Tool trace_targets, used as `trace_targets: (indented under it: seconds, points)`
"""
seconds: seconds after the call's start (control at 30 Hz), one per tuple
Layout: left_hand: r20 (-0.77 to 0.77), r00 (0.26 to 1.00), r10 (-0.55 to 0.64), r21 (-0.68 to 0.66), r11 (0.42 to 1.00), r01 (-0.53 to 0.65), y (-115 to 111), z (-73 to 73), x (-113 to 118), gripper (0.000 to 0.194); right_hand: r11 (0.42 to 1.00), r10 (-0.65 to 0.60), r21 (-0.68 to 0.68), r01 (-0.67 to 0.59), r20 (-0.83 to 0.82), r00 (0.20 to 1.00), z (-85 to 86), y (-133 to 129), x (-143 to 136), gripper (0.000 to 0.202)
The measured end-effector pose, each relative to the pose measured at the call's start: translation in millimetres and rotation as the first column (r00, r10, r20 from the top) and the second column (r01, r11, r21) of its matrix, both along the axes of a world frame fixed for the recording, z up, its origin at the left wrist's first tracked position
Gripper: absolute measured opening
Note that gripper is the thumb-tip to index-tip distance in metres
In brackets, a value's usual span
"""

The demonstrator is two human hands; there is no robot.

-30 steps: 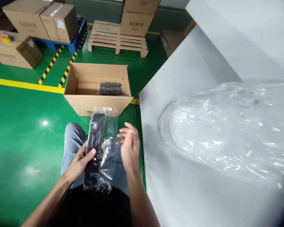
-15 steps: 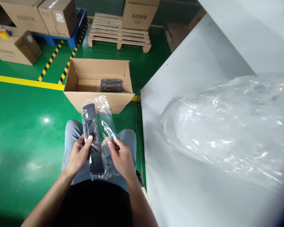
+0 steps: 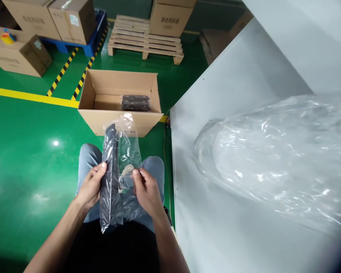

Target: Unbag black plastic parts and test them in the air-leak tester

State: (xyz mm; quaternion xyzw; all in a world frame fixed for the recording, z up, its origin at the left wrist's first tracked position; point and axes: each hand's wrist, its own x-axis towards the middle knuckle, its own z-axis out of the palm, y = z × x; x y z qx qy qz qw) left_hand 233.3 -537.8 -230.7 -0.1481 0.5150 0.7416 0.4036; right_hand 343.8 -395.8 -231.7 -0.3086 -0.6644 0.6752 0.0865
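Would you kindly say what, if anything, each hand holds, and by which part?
Left hand: the dark piece, by its left side, near midway. Right hand: its clear bag, by the right edge.

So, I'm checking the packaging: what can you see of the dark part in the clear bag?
The dark part is long, narrow and nearly black, and looks like plastic. It lies inside a shiny, creased clear bag, whose loose side spreads to its right. It points lengthwise toward the open carton. The left hand grips it through the bag; the right hand pinches the loose side. Glare hides finer detail.
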Motion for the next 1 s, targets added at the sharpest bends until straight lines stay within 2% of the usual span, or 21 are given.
trace_targets:
  seconds: [0.13, 0.23, 0.3, 0.37, 0.43, 0.5, 0.57, 0.73, 0.9, 1.0]
  points:
    - [0.096, 0.995, -0.014, 0.097, 0.995, 0.005, 0, -7.2, -4, 0.046, 0.999, 0.015, -0.05, -0.018, -0.047, 0.999, 4.5, 0, 3, 0.039]
    - [0.151, 0.986, -0.071, 0.135, 0.99, 0.05, 4, -6.1, -5, 0.053, 0.99, 0.025, 0.137, -0.016, -0.063, 0.998, 14.4, -3, 5, 0.039]
    - [0.093, 0.992, -0.09, 0.152, 0.985, 0.075, 8, -2.4, -3, 0.062, 0.951, 0.05, 0.308, -0.023, -0.081, 0.995, 22.5, -7, 6, 0.035]
    - [0.001, 0.995, -0.1, 0.106, 0.989, 0.099, 12, 1.7, -1, 0.067, 0.911, 0.08, 0.41, -0.036, -0.091, 0.993, 29.3, -11, 6, 0.032]
    - [-0.075, 0.986, -0.151, 0.002, 0.988, 0.152, 14, 4.9, 0, 0.069, 0.884, 0.088, 0.465, -0.044, -0.074, 0.993, 33.8, -14, 7, 0.034]
    - [-0.122, 0.972, -0.202, -0.072, 0.978, 0.195, 14, 6.6, -2, 0.063, 0.869, 0.069, 0.494, -0.04, -0.041, 0.997, 36.3, -13, 8, 0.039]
    - [-0.121, 0.97, -0.21, -0.066, 0.977, 0.203, 10, 7.4, -6, 0.056, 0.881, 0.016, 0.473, -0.001, -0.028, 0.999, 37.5, -8, 11, 0.041]
    - [0.08, 0.967, -0.241, 0.095, 0.968, 0.233, -10, 9.8, -21, 0.054, 0.949, -0.158, 0.282, 0.143, 0.029, 0.987, 32.4, 10, 18, 0.049]
    - [0.148, 0.972, -0.182, 0.321, 0.939, 0.127, -16, 3.3, -20, 0.061, 0.983, -0.179, 0.045, 0.176, 0.07, 0.981, 17.5, 14, 22, 0.057]
    - [0.216, 0.958, -0.188, 0.362, 0.927, 0.101, -13, -2.3, -16, 0.063, 0.984, -0.173, -0.034, 0.175, 0.059, 0.983, 10.1, 12, 23, 0.06]
